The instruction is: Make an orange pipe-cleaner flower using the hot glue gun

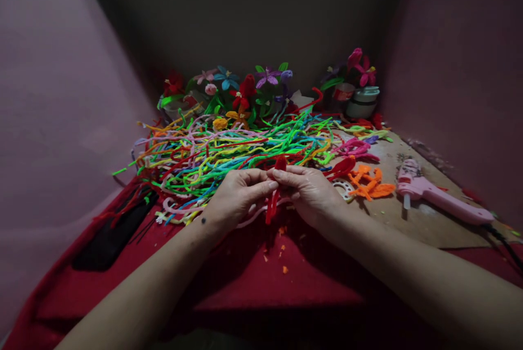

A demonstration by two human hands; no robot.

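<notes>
Both hands meet over the front of the table around a bent red pipe cleaner [271, 209], its looped top poking up between the fingertips and its ends hanging below. My left hand [241, 192] pinches it from the left with thumb and forefinger. From the other side my right hand [308, 192] closes on the same piece, thumb against it. The curled lower fingers are partly hidden. Just behind the hands lies a wide heap of multicoloured pipe cleaners [229, 148]. Close to the right hand are red looped petals [342, 167] and an orange pipe-cleaner flower [371, 182].
A pink glue gun [445, 200] with a black cord rests on a brown board [412, 230] at the right. Pipe-cleaner flowers [245, 91] and a lidded jar [363, 102] stand at the back. A dark phone [110, 241] lies left on the red cloth [302, 284], where orange scraps are scattered.
</notes>
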